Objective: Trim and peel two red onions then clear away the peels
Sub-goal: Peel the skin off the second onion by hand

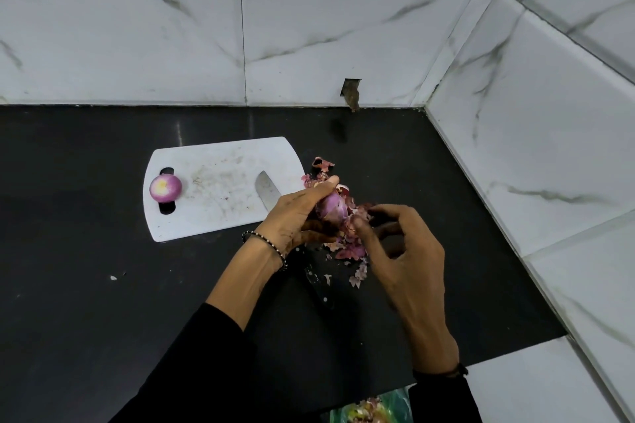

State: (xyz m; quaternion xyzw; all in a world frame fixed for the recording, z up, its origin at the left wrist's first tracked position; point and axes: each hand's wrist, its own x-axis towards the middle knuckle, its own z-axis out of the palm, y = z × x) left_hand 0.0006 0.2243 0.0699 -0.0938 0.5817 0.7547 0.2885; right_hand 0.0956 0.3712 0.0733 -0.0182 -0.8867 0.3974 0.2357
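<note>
A peeled red onion (165, 187) sits on the left end of the white cutting board (213, 189). My left hand (295, 216) grips a second red onion (333, 210) just right of the board, above the counter. My right hand (402, 251) pinches a strip of its skin at the onion's near side. Loose purple peels (347, 249) lie on the black counter under and around both hands. A knife lies with its blade (266, 191) on the board and its black handle (318, 282) on the counter between my wrists.
The black counter (86, 285) meets white marble-tiled walls at the back and right, forming a corner. A green bag holding peels (371, 410) shows at the bottom edge below the counter. A small white scrap (113, 277) lies on the counter at left.
</note>
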